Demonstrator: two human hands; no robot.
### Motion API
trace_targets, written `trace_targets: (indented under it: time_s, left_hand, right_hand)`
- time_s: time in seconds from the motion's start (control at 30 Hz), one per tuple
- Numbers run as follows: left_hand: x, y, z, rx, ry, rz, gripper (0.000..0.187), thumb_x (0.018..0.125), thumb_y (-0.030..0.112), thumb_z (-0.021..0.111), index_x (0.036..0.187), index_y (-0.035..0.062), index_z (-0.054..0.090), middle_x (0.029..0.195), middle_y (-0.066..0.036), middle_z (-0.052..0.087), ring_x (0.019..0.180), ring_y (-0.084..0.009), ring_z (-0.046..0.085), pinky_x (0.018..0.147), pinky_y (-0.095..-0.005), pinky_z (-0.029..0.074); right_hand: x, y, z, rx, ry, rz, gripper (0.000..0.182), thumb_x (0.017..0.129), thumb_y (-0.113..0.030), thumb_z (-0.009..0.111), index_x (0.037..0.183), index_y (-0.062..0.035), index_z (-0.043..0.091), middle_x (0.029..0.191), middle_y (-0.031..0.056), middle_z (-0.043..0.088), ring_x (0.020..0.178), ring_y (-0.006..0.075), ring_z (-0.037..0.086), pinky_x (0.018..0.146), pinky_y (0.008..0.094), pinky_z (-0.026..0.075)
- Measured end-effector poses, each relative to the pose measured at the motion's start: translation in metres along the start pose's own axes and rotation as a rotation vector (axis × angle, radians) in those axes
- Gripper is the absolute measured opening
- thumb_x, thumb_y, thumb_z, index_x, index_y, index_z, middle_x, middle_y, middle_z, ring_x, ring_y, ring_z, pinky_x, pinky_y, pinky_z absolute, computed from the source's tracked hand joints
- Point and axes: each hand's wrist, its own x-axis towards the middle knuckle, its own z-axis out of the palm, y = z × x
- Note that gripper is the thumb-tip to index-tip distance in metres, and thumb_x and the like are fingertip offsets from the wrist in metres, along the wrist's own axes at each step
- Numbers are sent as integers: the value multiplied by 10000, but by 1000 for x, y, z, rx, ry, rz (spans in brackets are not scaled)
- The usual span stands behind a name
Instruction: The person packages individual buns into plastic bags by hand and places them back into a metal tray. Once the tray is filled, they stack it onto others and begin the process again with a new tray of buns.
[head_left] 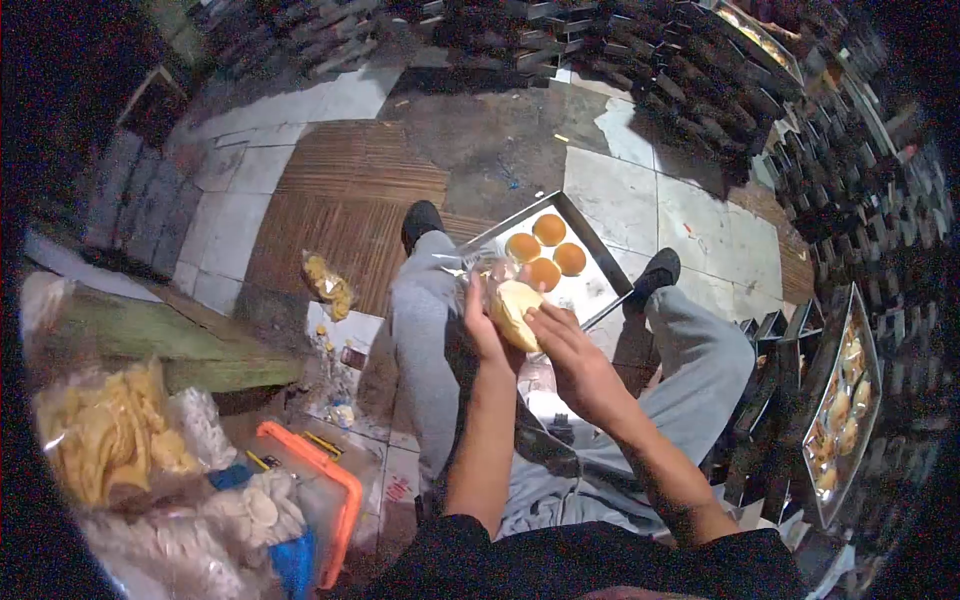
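Between my knees, my left hand and my right hand hold a pale yellow bun from its two sides. Clear plastic wrap shows around the bun's upper end, near my left fingertips. My right fingers lie along the bun's right side. Just beyond my hands, a square metal tray rests on the floor with several round golden-brown buns in it.
Bagged yellow items lie at the lower left beside an orange handle. Another yellow bag is on the floor. Stacked dark trays line the right, one tray holding wrapped buns.
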Motion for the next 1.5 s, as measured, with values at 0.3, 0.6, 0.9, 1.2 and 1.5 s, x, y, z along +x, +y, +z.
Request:
trace_targets:
  time_s: [0.3,0.6,0.9,1.2,1.5]
  left_hand:
    - [33,-14,-24,-60,15,33,542,1029,453,476,1361,27,520,1277,-171,613,1122,-315,641,974,-442,527]
    - [42,-33,-36,-104,-44,-135,462,1014,421,528,1302,60,527,1231,-130,605,1174,-277,620,957,-473,546]
    - [-3,-44,-9,-26,-207,-12,523,1057,455,425,1343,31,532,1269,-168,621,1112,-320,647,986,-446,525]
    - [-21,2,31,47,14,-28,627,1035,528,425,1395,21,506,1324,-201,612,1147,-343,659,948,-487,575]
    - [-4,-31,0,84,-198,58,670,1030,579,407,1436,49,465,1406,-163,558,1225,-344,602,1006,-579,521]
  right_hand:
    - [20,9,-5,48,-19,157,604,821,41,678,1401,-85,569,1351,176,621,1352,376,514,1125,459,434]
    - [9,7,-29,137,-26,112,546,862,19,675,1395,-56,583,1411,162,593,1393,353,485,1155,434,395]
    - [-6,7,-13,85,3,84,546,868,54,622,1402,-25,540,1558,232,401,1485,414,319,1204,455,295]
    - [-5,-20,-26,459,-35,62,715,648,188,400,1289,-17,641,1338,219,619,1292,357,574,1100,416,421]
    - [-4,-9,-29,530,-284,235,225,985,-219,642,1019,3,657,840,124,674,786,193,630,740,377,505]
